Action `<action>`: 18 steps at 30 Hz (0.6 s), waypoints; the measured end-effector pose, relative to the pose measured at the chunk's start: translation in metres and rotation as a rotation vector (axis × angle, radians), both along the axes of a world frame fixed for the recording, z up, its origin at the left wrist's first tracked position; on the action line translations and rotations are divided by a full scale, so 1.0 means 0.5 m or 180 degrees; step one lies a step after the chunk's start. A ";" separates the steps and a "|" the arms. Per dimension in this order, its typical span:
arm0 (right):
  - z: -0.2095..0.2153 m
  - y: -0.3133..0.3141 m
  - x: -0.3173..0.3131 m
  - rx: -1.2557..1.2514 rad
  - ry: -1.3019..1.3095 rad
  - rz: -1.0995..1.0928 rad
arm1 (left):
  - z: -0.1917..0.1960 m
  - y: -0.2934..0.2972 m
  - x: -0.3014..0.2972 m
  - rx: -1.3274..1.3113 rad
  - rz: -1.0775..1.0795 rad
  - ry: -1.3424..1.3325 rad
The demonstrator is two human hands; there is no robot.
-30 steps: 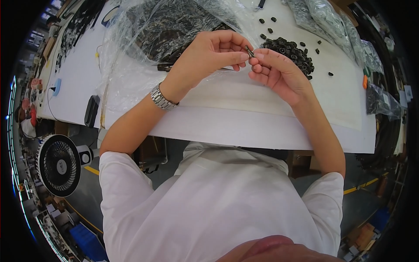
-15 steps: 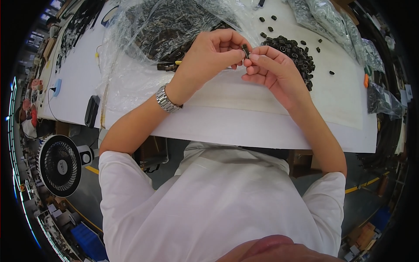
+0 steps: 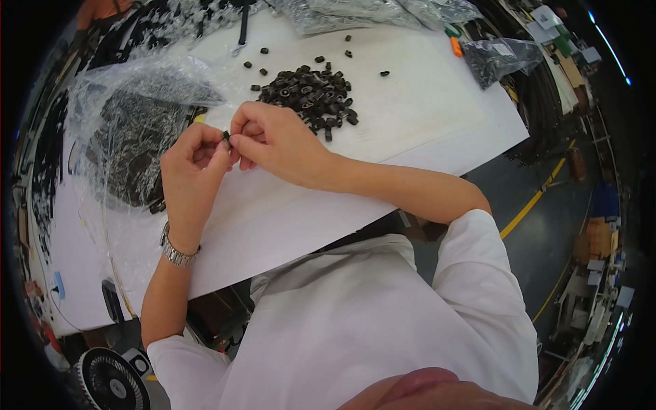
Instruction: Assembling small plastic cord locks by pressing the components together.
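My left hand [image 3: 195,160], with a metal-band watch on its wrist, pinches a small black piece [image 3: 226,135] between thumb and finger. My right hand [image 3: 283,143] comes in from the right with its fingertips closed on the same piece. The piece is mostly covered by fingers, so its exact shape does not show. Just beyond my right hand lies a pile of small black ring-like parts [image 3: 307,92] on the white tabletop [image 3: 410,102]. Beside my left hand is a clear plastic bag [image 3: 137,123] of dark parts.
More clear bags [image 3: 369,15] lie along the far edge. An orange object [image 3: 456,46] sits by a bag of dark parts [image 3: 502,58] at the far right. A few loose black parts [image 3: 264,50] are scattered around the pile. A fan [image 3: 113,383] stands at the lower left.
The view has swung, so the table now slants and the pile, bag and hands sit further left in the picture. Both hands still pinch the small piece.
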State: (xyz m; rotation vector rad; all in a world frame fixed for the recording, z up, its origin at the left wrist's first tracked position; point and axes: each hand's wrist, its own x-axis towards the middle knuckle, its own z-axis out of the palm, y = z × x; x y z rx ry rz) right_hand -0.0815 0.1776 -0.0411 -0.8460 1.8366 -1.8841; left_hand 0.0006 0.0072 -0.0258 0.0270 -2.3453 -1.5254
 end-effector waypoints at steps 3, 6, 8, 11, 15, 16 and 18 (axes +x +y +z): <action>-0.003 -0.003 -0.001 -0.0055 0.0261 0.0115 | 0.009 -0.001 0.002 -0.0258 0.0059 0.0053; 0.003 0.001 -0.006 -0.0334 -0.0119 0.0391 | 0.018 0.009 -0.002 -0.0563 0.0127 0.0293; 0.004 0.002 -0.013 -0.0653 -0.0901 0.0516 | 0.028 0.020 -0.001 -0.1194 0.0194 0.0716; -0.001 -0.002 -0.022 -0.0813 -0.1296 0.0578 | 0.030 0.022 -0.006 -0.1542 0.0256 0.0974; -0.005 -0.005 -0.018 -0.0865 -0.1362 0.0549 | 0.034 0.023 -0.001 -0.1635 0.0163 0.1014; -0.003 -0.005 -0.018 -0.0954 -0.1454 0.0609 | 0.035 0.020 0.001 -0.1293 0.0141 0.0826; -0.001 -0.004 -0.012 -0.1043 -0.1538 0.0645 | 0.031 0.014 0.002 -0.0943 0.0096 0.0642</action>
